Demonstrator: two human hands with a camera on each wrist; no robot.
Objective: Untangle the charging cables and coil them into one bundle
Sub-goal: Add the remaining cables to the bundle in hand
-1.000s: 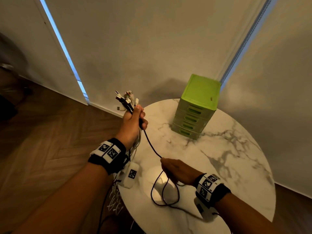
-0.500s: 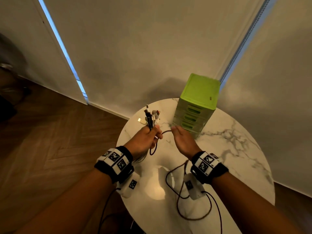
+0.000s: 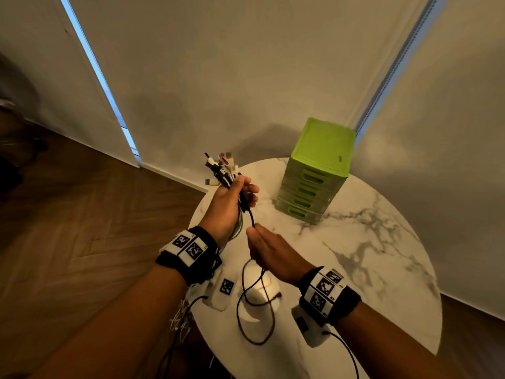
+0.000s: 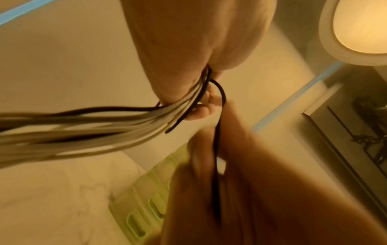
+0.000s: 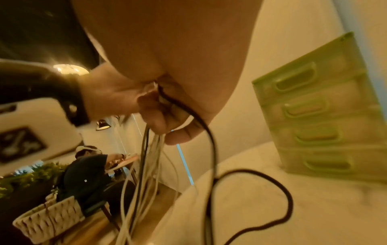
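Note:
My left hand (image 3: 240,195) grips a bundle of white and black charging cables (image 3: 222,170) upright over the table's left rim, plug ends fanned above the fist. The bundle's tails (image 4: 100,127) hang past my wrist and off the edge. One black cable (image 3: 250,214) runs down from that fist into my right hand (image 3: 254,233), which pinches it just below and in front. Its slack lies in loose loops (image 3: 254,313) on the round marble table (image 3: 382,269). In the right wrist view the black cable (image 5: 213,149) leaves my fingers beside the white strands (image 5: 146,169).
A green plastic drawer unit (image 3: 317,170) stands at the back of the table near the wall. Wood floor (image 3: 82,242) lies to the left, below the table edge. In the right wrist view a seated person (image 5: 90,165) and a woven basket (image 5: 48,217) show far off.
From half a second ago, my left hand has lifted the bundle up and left, away from the drawers. My right hand has drawn back toward me along the black cable.

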